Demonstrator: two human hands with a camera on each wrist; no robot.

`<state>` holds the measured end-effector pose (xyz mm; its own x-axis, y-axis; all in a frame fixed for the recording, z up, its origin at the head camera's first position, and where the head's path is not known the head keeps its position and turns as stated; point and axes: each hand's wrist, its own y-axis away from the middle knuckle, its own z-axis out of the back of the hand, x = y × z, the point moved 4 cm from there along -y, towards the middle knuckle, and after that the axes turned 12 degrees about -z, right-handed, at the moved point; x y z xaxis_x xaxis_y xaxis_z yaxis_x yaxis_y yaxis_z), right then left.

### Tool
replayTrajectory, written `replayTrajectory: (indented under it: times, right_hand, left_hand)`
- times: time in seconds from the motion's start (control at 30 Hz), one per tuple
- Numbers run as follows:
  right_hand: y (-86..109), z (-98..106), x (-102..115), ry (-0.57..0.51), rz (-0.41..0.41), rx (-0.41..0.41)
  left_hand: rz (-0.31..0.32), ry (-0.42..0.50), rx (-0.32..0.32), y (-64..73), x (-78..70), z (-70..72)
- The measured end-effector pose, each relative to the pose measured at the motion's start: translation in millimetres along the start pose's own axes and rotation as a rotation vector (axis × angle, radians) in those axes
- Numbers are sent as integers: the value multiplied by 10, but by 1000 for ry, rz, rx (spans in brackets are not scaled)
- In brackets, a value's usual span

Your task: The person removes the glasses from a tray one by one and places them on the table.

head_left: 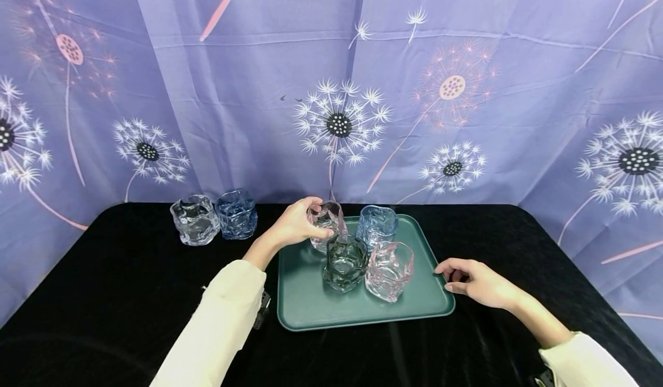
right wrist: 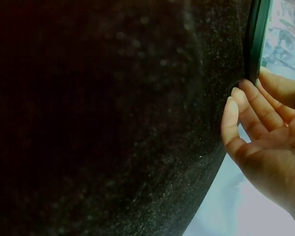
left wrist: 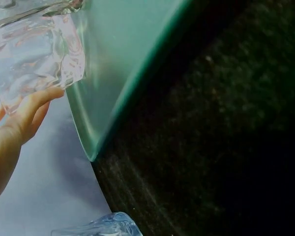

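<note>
Read as a clock face with the tray's middle at the centre, the left hand (head_left: 297,224) reached in at about 11 o'clock. Its grip was closed round the rim and side of a faintly pink clear glass (head_left: 332,216), thumb on the near side and fingers on the far side. That glass was over the far left part of the green tray (head_left: 316,312); whether its base touched the tray could not be told.

The right hand (head_left: 479,282) was at 3 o'clock, its grip narrow, pinching the tray's right rim between thumb and fingers.

Three more glasses stood upright on the tray: a light blue glass (head_left: 378,223) toward 12 o'clock, a smoky grey glass (head_left: 346,265) at about 10 o'clock near the centre, and a pink glass (head_left: 391,272) toward 2 o'clock, right beside the grey one.

Off the tray, toward 10 o'clock, a colourless glass (head_left: 195,221) and a deeper blue glass (head_left: 237,215) stood side by side on the black-covered desk (head_left: 497,243). A purple curtain (head_left: 259,87) printed with dandelions hung behind, at 12 o'clock. Both arms wore pale sleeves (head_left: 223,312).
</note>
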<state>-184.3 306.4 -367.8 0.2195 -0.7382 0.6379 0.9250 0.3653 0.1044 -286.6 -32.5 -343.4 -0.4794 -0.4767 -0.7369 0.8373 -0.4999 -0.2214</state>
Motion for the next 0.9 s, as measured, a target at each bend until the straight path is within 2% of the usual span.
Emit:
replayTrajectory:
  times: [0.5,0.7,0.9]
  right_hand:
    - [4,12,18,-10,1,18]
    - [-12,15,15,-14,40,3]
    - [-11,10,12,-38,38,5]
  left_hand:
    - [-9,-31,-2,78,-56,69]
    - [-14,-60,6,125,-81,113]
    - [-42,-88,9,184,-100,169]
